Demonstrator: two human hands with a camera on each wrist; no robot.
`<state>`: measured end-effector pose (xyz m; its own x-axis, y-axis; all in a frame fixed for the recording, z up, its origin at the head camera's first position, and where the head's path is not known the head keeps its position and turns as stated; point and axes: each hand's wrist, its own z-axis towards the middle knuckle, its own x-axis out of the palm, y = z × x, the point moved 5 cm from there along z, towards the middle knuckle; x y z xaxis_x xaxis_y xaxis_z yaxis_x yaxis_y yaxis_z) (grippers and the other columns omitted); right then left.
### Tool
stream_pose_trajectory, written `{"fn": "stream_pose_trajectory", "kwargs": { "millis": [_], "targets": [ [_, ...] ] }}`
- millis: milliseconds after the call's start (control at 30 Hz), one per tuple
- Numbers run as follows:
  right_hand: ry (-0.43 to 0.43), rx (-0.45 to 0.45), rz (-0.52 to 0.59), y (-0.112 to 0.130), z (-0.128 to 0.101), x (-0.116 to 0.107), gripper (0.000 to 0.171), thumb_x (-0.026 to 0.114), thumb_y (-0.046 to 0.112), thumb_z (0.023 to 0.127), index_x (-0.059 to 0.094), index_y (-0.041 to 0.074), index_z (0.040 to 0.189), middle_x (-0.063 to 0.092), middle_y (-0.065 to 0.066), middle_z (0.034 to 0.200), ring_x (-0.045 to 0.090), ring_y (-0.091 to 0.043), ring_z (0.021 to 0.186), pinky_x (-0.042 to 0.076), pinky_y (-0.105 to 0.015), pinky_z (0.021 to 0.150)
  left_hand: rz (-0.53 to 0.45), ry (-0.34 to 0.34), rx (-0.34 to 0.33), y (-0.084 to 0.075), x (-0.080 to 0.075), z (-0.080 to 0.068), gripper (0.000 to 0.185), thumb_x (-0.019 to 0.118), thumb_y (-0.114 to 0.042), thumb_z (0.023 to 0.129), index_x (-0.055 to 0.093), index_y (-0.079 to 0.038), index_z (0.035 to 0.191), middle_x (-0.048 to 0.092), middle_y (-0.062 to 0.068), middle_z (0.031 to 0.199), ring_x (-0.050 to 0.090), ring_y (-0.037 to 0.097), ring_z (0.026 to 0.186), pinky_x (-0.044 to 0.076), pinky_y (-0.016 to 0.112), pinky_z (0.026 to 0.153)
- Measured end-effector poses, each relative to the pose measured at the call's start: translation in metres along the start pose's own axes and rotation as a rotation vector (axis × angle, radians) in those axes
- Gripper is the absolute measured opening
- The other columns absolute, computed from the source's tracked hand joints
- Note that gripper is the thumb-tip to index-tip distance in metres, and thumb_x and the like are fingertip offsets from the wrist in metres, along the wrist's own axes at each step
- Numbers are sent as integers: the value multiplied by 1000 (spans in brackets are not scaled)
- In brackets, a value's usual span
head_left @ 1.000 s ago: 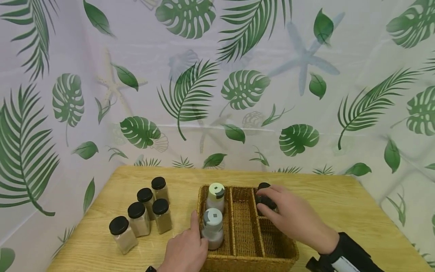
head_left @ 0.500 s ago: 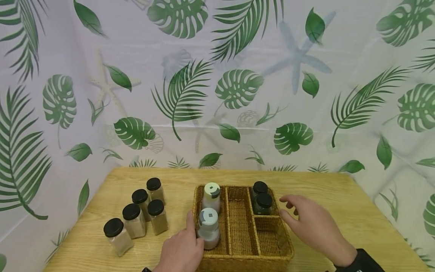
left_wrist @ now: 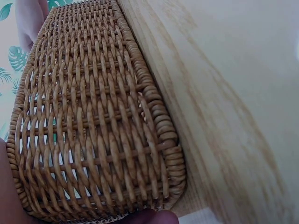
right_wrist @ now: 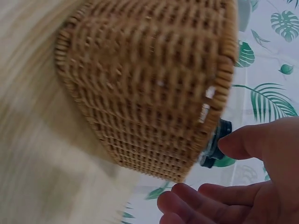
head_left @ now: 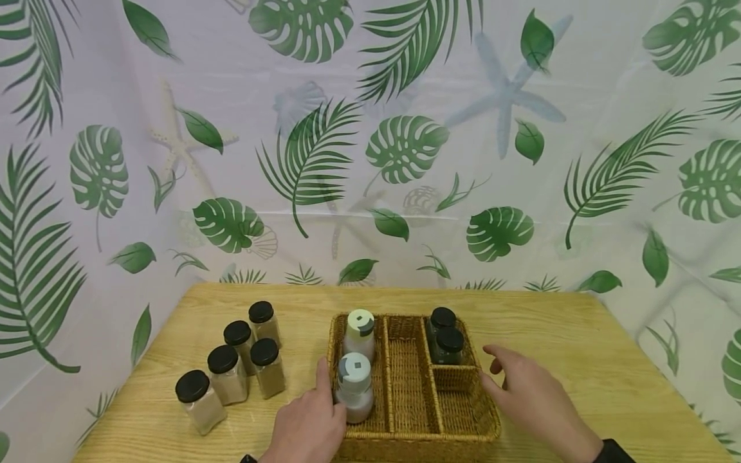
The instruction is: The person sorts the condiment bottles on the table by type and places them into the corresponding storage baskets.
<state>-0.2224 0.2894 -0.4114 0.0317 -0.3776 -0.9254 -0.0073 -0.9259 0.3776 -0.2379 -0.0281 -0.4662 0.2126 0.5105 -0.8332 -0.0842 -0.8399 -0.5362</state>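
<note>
A wicker basket [head_left: 413, 411] with divided compartments is set on the wooden table [head_left: 579, 360]. The left hand [head_left: 309, 424] is placed against the basket's near-left corner, with the thumb raised along the left wall beside the nearer white-capped bottle [head_left: 354, 386]; whether the remaining fingers are curled cannot be told. A second white-capped bottle [head_left: 360, 334] is stood behind the first in the left compartment. The middle compartment is seen between them and the right side. Two black-capped jars [head_left: 447, 342] are stood touching in the far-right compartment. The right hand [head_left: 529, 395] is held just beside the basket's right wall, fingers spread and relaxed, with nothing gripped. In the right wrist view the fingers [right_wrist: 210, 200] are shown apart from the basket. Five black-lidded jars [head_left: 234, 366] are grouped on the table, left of the basket.
</note>
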Motion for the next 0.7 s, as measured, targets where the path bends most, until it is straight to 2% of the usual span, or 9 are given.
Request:
{"fn": "stream_pose_trajectory", "kwargs": {
  "millis": [167, 300, 500, 700],
  "targets": [
    [26, 22, 9, -4, 2, 12, 58, 66, 29, 96, 50, 0, 144, 57, 0, 78, 44, -15, 55, 35, -32, 52, -15, 21, -11, 0, 1, 0, 75, 47, -27, 95, 18, 0, 159, 52, 6, 59, 49, 26, 49, 33, 43, 46],
    [52, 58, 27, -4, 2, 20, 64, 65, 30, 97, 43, 2, 150, 51, 0, 64, 41, -16, 51, 30, -31, 48, -19, 18, -5, 1, -1, 0, 75, 47, -27, 95, 18, 0, 159, 55, 6, 62, 50, 26, 50, 34, 43, 47],
    [73, 71, 35, -2, 2, 28, 67, 61, 27, 97, 36, 3, 154, 51, 0, 60, 42, -16, 49, 31, -32, 46, -27, 9, 20, 2, -1, 0, 76, 46, -26, 95, 17, 1, 159, 54, 6, 62, 50, 24, 51, 35, 43, 48],
    [120, 113, 92, -1, 1, 36, 73, 56, 23, 98, 22, 5, 160, 46, 0, 52, 33, -13, 43, 31, -31, 43, -34, 11, 31, 3, -1, 0, 75, 45, -26, 95, 16, 1, 159, 50, 4, 57, 49, 24, 49, 34, 42, 47]
  ]
}}
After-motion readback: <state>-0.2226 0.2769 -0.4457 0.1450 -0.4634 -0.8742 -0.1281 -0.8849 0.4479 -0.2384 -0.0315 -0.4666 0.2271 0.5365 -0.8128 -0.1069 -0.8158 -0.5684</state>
